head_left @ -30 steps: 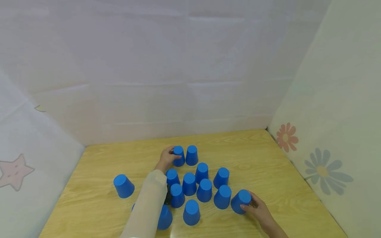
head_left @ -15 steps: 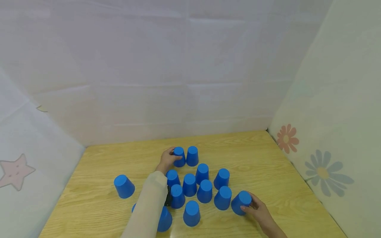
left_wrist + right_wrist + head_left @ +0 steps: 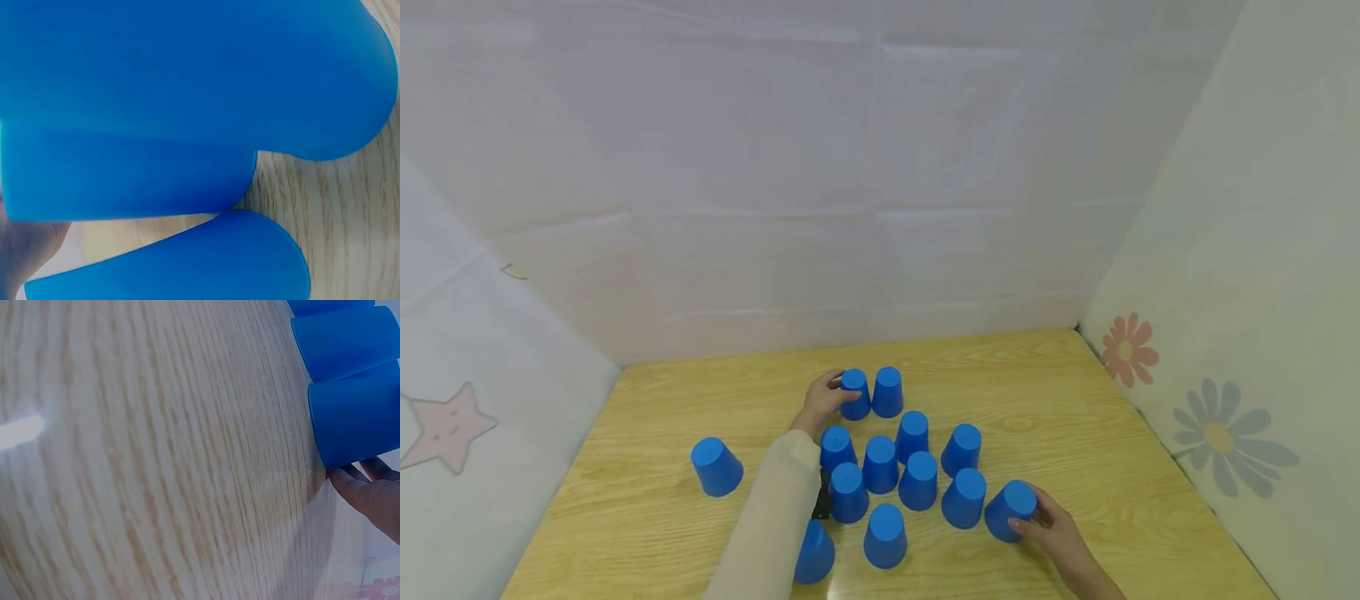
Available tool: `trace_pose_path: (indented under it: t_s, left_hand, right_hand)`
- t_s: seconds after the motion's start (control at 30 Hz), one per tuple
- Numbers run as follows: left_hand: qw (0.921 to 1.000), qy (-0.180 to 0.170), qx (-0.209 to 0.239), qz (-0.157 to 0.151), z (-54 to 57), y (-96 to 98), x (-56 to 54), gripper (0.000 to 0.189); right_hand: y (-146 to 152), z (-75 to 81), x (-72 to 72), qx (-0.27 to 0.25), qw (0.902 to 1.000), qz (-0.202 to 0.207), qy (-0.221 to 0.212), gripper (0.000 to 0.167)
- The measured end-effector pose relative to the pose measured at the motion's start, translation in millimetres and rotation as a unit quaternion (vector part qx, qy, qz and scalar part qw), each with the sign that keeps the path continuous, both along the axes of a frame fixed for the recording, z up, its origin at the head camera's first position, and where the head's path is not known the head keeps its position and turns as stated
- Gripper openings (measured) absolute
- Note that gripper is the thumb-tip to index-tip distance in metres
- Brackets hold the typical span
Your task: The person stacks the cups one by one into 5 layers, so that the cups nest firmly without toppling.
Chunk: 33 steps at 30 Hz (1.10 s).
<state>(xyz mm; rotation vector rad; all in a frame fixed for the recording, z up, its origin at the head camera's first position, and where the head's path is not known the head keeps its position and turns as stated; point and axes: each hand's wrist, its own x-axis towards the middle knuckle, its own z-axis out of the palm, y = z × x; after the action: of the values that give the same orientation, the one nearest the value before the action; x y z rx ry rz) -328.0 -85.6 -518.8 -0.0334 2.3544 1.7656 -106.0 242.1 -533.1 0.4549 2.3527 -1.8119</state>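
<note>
At the back of the group, my left hand (image 3: 822, 402) grips an upside-down blue plastic cup (image 3: 853, 395), thumb across its near side. Another upside-down cup (image 3: 888, 393) stands right beside that one. On the right, my right hand (image 3: 1054, 535) holds the outer cup (image 3: 1012, 512) between thumb and fingers, low on its wall. The right wrist view shows the right thumb (image 3: 359, 490) at that cup's rim, against the table. In the left wrist view, large blue cup walls (image 3: 187, 69) fill most of the picture, and part of the left hand (image 3: 28, 250) shows at the lower left.
Several more upside-down blue cups stand between the hands, among them a front cup (image 3: 885, 537) and one near the right hand (image 3: 964, 498). One cup (image 3: 717, 467) stands apart on the left. The left sleeve (image 3: 771, 517) partly covers a near cup (image 3: 815, 553). White cloth (image 3: 880, 208) hangs behind the wooden table (image 3: 647, 433).
The head view has shifted slightly. Both hands stay on the same cups, and a sliver of a cup left of the left sleeve is now out of sight.
</note>
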Motion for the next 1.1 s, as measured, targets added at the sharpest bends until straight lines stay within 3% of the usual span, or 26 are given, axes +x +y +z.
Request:
trace_pose_path:
  t_s: [0.3,0.53,0.93,1.1]
  left_hand:
    - [0.9997,-0.012,0.018,-0.013,12.9,-14.4,6.9,0.062]
    - [0.9996,-0.002,0.015,-0.022,26.9,-25.3,6.9,0.063]
    - [0.9990,0.021,0.013,-0.038,48.6,-35.2,6.3,0.065]
    - [0.9981,0.042,0.009,-0.045,60.3,-40.7,11.8,0.067]
  right_hand:
    - [-0.2,0.0,0.5,0.016,0.9998,-0.005,-0.010,0.069]
    - [4.8,2.9,-0.4,0.029,0.9995,0.004,-0.008,0.069]
    - [20.7,24.9,-15.0,0.021,0.9991,0.026,0.027,0.066]
    - [25.7,37.6,-26.0,0.027,0.9979,0.043,0.041,0.066]
